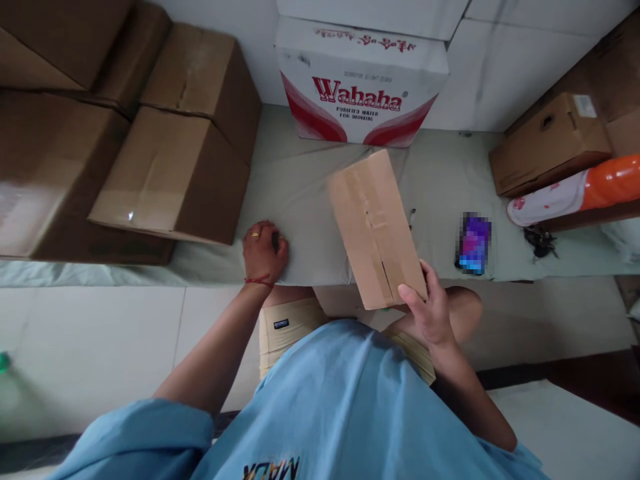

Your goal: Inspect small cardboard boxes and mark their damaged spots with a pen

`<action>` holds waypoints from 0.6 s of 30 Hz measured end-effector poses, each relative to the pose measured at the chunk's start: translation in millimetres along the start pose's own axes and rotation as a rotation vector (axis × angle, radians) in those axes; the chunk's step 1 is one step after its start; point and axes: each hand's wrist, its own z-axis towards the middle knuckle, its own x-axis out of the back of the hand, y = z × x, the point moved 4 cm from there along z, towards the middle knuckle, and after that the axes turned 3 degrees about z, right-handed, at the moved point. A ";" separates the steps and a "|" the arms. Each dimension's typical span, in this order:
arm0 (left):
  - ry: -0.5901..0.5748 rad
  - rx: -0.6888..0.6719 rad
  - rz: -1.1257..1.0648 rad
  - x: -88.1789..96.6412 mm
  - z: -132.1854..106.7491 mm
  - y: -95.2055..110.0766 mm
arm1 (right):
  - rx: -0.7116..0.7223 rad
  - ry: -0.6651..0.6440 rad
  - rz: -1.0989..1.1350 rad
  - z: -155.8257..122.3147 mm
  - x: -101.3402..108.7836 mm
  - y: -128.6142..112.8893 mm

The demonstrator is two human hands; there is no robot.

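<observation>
Cartons in view are all closed, so their contents cannot be seen. The small cardboard box [375,227] is taped shut along its broad face. The right hand [430,310] is clamped on this box at its near right corner, thumb on the upper face and fingers behind the edge. From the grip, the box extends away from the person, over the cloth-covered surface [300,187]. Its long axis runs from the grip toward the Wahaha carton [363,87], with the far end leaning slightly left and the broad face turned upward.

Well left of the grip, the left hand [264,253] rests curled on the cloth; whether it grips anything cannot be determined. Brown cartons [175,173] are stacked beyond it. Just right of the grip lie a phone [473,243] and keys [540,241].
</observation>
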 end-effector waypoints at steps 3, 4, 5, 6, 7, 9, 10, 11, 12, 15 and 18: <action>-0.004 0.005 0.008 0.0 -0.1 0.1 | 0.229 0.155 -0.307 0.4 9.0 -14.7; -0.005 0.008 0.011 0.0 -0.2 0.0 | 0.305 0.189 -0.377 -0.6 9.4 -19.9; -0.005 0.010 0.013 -0.1 -0.3 -0.2 | 0.369 0.209 -0.428 -2.0 8.7 -24.4; -0.004 0.012 0.015 -0.1 -0.4 -0.4 | 0.417 0.220 -0.462 -3.5 7.2 -27.9; -0.004 0.013 0.014 -0.2 -0.4 -0.6 | 0.449 0.227 -0.482 -5.0 5.3 -30.6; -0.004 0.011 0.010 -0.5 -0.6 -0.8 | 0.474 0.244 -0.481 -7.8 1.4 -34.1; -0.005 0.008 0.007 -0.7 -0.6 -0.8 | 0.472 0.259 -0.465 -8.9 -0.4 -35.6; -0.006 0.005 0.005 -0.9 -0.5 -0.8 | 0.464 0.273 -0.442 -9.6 -2.2 -37.4; -0.006 0.003 0.005 -0.9 -0.4 -0.9 | 0.454 0.283 -0.418 -10.0 -4.0 -39.7; 0.000 -0.001 0.012 -0.5 0.6 -1.1 | 0.451 0.282 -0.373 -8.7 -10.4 -51.8; 0.006 -0.008 0.020 0.2 1.4 -1.1 | 0.489 0.264 -0.388 -5.5 -16.6 -66.9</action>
